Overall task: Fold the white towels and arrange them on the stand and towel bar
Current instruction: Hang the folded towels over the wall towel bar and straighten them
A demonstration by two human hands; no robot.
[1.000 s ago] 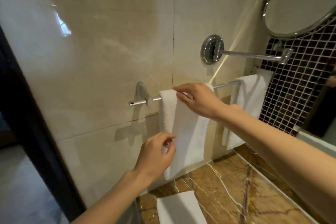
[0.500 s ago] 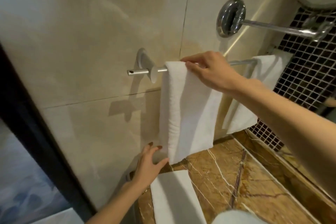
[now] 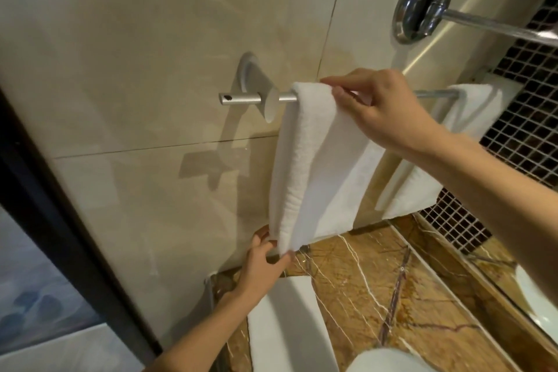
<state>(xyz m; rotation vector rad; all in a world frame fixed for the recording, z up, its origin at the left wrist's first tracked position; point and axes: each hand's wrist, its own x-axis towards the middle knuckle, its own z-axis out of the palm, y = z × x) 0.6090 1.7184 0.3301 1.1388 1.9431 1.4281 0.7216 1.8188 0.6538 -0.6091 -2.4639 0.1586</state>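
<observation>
- Closest in, a folded towel [image 3: 287,329] lies flat on the marble counter [image 3: 377,281].
- Left hand [image 3: 262,260] has its fingers clamped on the hanging towel [image 3: 317,166] at the bottom corner.
- Right hand [image 3: 383,109] pinches its top over the towel bar [image 3: 241,98].
- Looks like straightening; next up, I'd guess, tugging the hems level.
- Second towel [image 3: 422,187] hangs farther along.

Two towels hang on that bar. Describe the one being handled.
Find the towel bar on the beige wall. The handled towel hangs at its left end. Unlike the far towel, the right hand pinches its top and the left hand its bottom corner.
</observation>
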